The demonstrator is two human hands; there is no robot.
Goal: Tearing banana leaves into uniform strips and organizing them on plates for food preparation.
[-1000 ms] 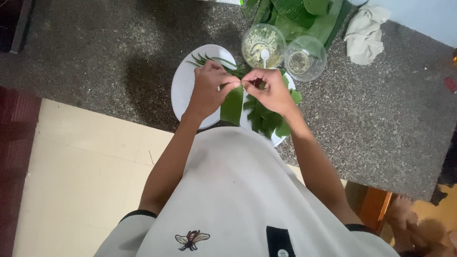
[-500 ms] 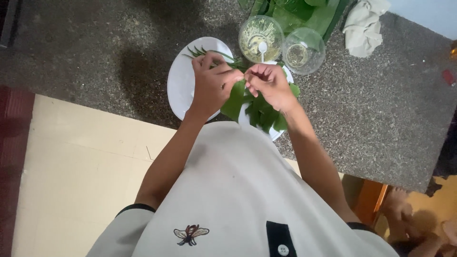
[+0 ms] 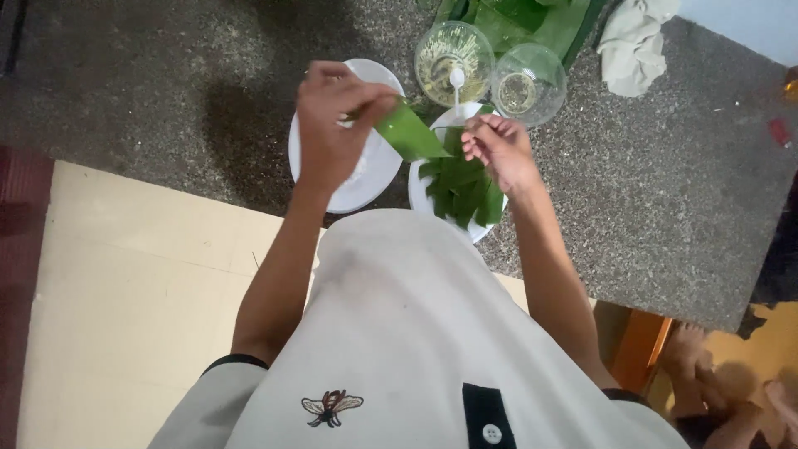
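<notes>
Left hand (image 3: 331, 125) lifted, pinching leaf strip (image 3: 409, 133), right hand (image 3: 496, 148) loosely curled over leaves (image 3: 460, 187)

Speckled counter (image 3: 665, 191): plates (image 3: 357, 187), bowls (image 3: 532, 71), cloth (image 3: 632, 46).

I count two white plates: one (image 3: 349, 187) under my left hand, one (image 3: 424, 179) at three o'clock of it. Two glass bowls (image 3: 453, 54) (image 3: 528, 83) at twelve o'clock. One white spoon (image 3: 455, 81). One crumpled cloth (image 3: 633, 41).
</notes>
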